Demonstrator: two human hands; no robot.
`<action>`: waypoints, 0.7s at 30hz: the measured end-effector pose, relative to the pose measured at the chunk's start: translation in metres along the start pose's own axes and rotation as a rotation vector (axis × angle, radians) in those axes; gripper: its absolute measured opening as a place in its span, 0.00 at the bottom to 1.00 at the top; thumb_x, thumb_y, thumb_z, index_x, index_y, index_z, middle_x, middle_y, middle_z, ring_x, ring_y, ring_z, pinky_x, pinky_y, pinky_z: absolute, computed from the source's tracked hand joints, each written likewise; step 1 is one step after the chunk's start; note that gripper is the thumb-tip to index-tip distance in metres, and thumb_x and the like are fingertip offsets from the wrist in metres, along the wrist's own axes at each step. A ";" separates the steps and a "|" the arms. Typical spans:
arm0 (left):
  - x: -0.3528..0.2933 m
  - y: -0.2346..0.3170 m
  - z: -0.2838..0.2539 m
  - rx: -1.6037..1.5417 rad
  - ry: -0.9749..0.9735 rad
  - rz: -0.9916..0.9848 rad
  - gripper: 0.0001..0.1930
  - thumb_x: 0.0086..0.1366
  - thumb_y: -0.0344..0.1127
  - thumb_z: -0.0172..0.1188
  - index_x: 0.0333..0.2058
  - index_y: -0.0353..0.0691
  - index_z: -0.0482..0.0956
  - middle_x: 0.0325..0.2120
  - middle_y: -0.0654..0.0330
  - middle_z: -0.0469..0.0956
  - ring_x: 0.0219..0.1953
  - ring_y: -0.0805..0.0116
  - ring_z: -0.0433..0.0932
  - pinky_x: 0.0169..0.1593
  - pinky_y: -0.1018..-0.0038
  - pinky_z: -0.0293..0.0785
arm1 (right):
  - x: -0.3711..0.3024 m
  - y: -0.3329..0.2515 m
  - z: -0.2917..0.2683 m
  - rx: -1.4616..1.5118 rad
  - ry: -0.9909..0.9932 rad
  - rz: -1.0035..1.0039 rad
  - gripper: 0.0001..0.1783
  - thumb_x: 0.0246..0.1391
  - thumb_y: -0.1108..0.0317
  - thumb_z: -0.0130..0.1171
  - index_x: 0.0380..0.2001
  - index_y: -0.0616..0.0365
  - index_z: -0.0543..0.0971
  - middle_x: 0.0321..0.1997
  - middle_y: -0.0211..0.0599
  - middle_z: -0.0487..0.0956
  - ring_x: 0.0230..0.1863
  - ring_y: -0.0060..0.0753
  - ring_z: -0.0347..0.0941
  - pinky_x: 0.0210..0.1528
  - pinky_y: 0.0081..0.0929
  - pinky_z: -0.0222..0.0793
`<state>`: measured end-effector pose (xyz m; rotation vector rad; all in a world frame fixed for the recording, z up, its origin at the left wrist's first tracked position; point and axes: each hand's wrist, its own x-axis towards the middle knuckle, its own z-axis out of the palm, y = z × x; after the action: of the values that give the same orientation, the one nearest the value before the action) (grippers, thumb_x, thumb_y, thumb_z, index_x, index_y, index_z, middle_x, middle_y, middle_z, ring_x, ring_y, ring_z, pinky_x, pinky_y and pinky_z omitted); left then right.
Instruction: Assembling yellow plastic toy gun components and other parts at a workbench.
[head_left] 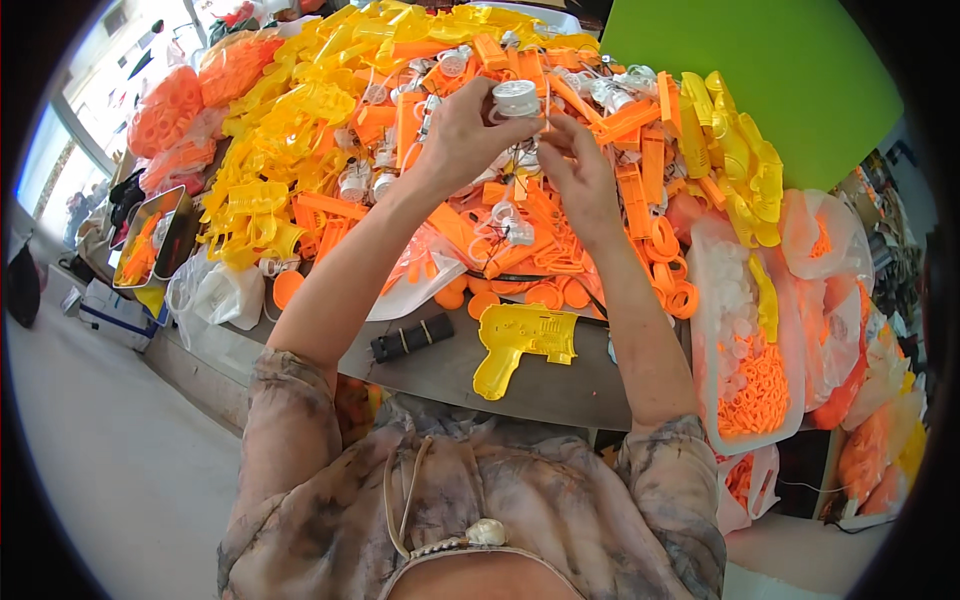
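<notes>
Over the middle of the heap, my left hand (462,135) is closed on a clear round plastic piece (515,97) with a flat, ribbed disc top. Close beside it, my right hand (582,172) has its fingertips pinched together near the piece's lower side; what they hold, if anything, is too small to make out. Thin wires show around the fingers. On the table edge nearest me lies a yellow toy-gun half shell (524,345), its ribbed inside facing up. A black cylindrical object (411,338) lies to its left.
Yellow shells (290,120) pile up at the left and back, with orange parts (630,120) and clear wired pieces in the middle. At right stands a translucent bin (797,390) of small orange parts, beside filled plastic bags (825,235). A metal tray (183,225) sits far left.
</notes>
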<state>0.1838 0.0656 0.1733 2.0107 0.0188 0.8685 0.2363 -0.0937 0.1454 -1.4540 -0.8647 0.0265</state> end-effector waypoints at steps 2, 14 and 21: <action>0.004 0.004 0.007 0.049 -0.035 0.010 0.24 0.49 0.46 0.69 0.32 0.28 0.72 0.24 0.54 0.77 0.27 0.69 0.75 0.32 0.70 0.71 | 0.010 -0.009 -0.007 0.082 -0.046 0.061 0.24 0.59 0.65 0.54 0.55 0.65 0.67 0.46 0.36 0.75 0.44 0.22 0.70 0.46 0.21 0.66; 0.023 0.018 0.007 -0.086 -0.329 -0.052 0.22 0.60 0.41 0.62 0.49 0.33 0.73 0.32 0.62 0.78 0.33 0.77 0.76 0.35 0.81 0.75 | 0.025 0.003 -0.036 0.559 -0.145 0.160 0.18 0.61 0.68 0.49 0.53 0.65 0.69 0.42 0.35 0.77 0.40 0.23 0.73 0.45 0.23 0.71; 0.022 0.032 0.021 -0.416 -0.372 -0.150 0.20 0.60 0.45 0.62 0.41 0.32 0.74 0.30 0.60 0.77 0.32 0.75 0.76 0.33 0.77 0.77 | 0.034 -0.022 -0.050 0.268 -0.138 0.079 0.16 0.62 0.66 0.50 0.47 0.65 0.74 0.39 0.33 0.78 0.37 0.24 0.74 0.43 0.24 0.71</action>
<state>0.2027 0.0389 0.2024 1.7203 -0.2025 0.3564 0.2759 -0.1220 0.1866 -1.2439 -0.8789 0.2947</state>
